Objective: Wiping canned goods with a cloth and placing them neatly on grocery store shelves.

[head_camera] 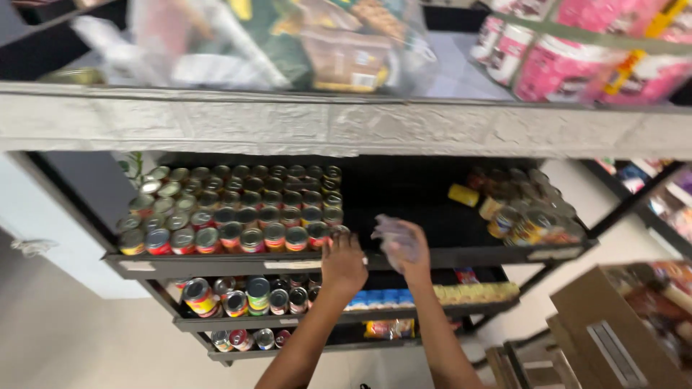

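1. Black metal shelf (pixel 447 256) carries tight rows of tin cans (pixel 238 209) on its left side, lids up, packed edge to edge so they stay stacked.
2. Left hand (pixel 343 263) rests on the shelf's front lip, just beside the last can in the front row (pixel 318 234); its fingers lie curled and hold nothing.
3. Right hand (pixel 408 252) grips a blurred, crumpled bit of clear plastic wrap (pixel 393 234) above the bare middle of the shelf.
4. More cans (pixel 530 216) sit heaped to the right.
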